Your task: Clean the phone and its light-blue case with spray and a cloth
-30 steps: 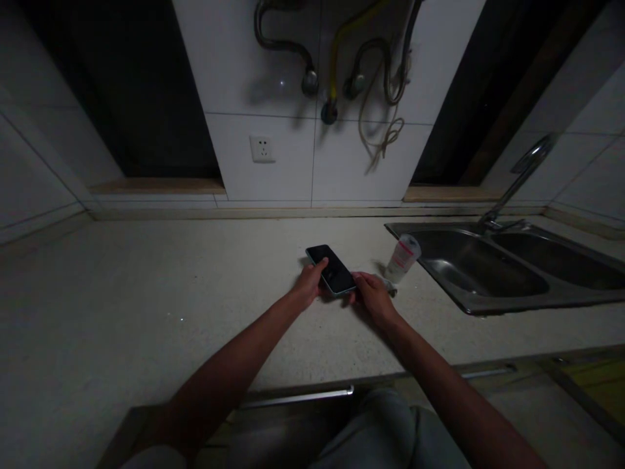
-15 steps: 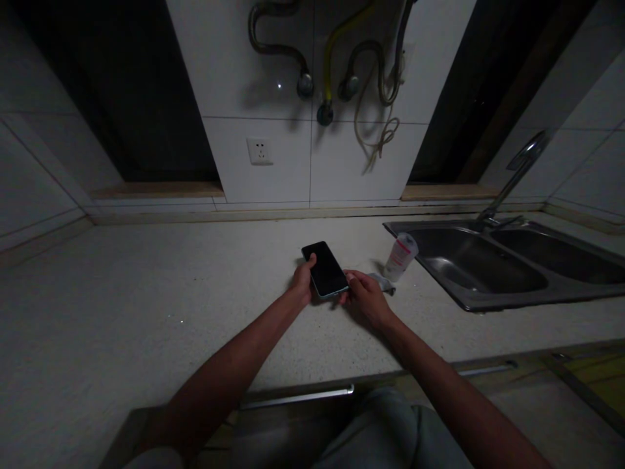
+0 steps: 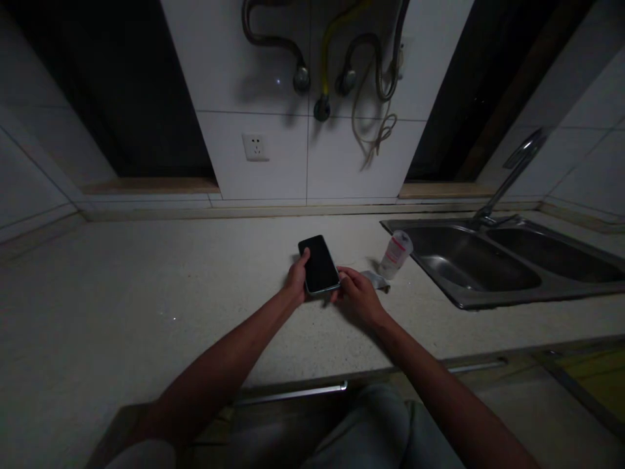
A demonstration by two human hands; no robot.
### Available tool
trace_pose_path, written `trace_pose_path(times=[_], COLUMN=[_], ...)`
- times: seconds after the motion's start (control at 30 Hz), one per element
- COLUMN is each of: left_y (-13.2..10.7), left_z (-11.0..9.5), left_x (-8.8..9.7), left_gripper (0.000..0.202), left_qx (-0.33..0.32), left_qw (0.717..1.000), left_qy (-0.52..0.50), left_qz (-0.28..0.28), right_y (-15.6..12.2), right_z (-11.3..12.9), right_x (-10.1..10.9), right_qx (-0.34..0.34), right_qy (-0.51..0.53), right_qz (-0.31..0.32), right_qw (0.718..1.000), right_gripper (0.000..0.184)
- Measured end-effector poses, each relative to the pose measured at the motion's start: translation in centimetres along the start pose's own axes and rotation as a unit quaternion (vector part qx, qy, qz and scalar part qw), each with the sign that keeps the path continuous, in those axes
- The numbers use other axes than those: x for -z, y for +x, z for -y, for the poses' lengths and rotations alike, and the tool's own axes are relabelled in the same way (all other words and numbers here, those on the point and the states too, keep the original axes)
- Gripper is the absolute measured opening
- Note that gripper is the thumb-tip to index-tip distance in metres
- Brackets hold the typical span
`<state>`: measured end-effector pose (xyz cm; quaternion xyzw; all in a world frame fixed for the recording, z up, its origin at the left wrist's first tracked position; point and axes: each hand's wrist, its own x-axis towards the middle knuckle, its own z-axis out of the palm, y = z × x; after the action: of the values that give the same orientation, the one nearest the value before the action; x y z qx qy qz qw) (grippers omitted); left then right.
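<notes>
A dark-screened smartphone [image 3: 319, 264] is held over the counter, its screen facing up. My left hand [image 3: 297, 277] grips its left edge, the thumb lying on the screen. My right hand [image 3: 357, 290] is closed at the phone's lower right corner, with thumb and fingers pinched there; its other fingers are partly hidden below. Just beyond my right hand lies a crumpled grey cloth [image 3: 375, 280]. Next to the cloth, a clear plastic cup [image 3: 395, 253] with red markings stands on the counter.
The pale countertop [image 3: 234, 273] runs along a tiled wall. At the right is a double steel sink [image 3: 463, 260] with a faucet [image 3: 512, 172]. A wall socket [image 3: 254, 147] and hanging pipes [image 3: 322, 71] are behind. Drawer handles [image 3: 293, 394] line the front edge.
The whole view has shifted slightly, so everything sits a little further left and up. Both hands keep their hold on the smartphone, with hardly any change in pose.
</notes>
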<state>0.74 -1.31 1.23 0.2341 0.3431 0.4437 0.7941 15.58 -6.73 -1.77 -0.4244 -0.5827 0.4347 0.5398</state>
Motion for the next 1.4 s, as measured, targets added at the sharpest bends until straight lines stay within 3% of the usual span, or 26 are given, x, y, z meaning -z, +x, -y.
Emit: trace_pose_path(times=[0.3,0.43,0.53,0.67,0.8,1.07,1.4], left_y=[0.5,0.6,0.4,0.3,0.6,1.1,1.2], left_z=[0.2,0.0,-0.2,-0.3,0.4,0.6,0.7], left_x=[1.0,1.1,0.7,0.1,0.1,0.9,0.8], left_gripper=[0.065,0.069,0.066,0.061,0.059,0.062,0.064], left_qx=[0.014,0.019,0.023,-0.03,-0.049,-0.164,-0.164], left_qw=[0.998,0.998,0.999,0.999,0.997,0.965,0.957], left_qy=[0.036,0.047,0.027,-0.008,0.04,0.184,0.22], left_qz=[0.053,0.045,0.025,-0.013,-0.049,-0.093,-0.09], right_y=[-0.1,-0.3,-0.2,0.2,0.2,-0.6,-0.4], right_z=[0.9,0.7,0.1,0.0,1.0,1.7,1.0], right_x=[0.1,-0.1,-0.1,0.4,0.7,0.3,0.4], right_qx=[-0.085,-0.119,-0.139,-0.17,-0.164,-0.15,-0.137], right_qy=[0.14,0.187,0.156,0.147,0.192,0.218,0.18], right_qz=[0.079,0.123,0.077,0.001,0.016,0.078,0.053], right_qw=[0.983,0.967,0.975,0.974,0.968,0.961,0.973], right_gripper=[0.04,0.043,0.034,0.021,0.025,0.037,0.031])
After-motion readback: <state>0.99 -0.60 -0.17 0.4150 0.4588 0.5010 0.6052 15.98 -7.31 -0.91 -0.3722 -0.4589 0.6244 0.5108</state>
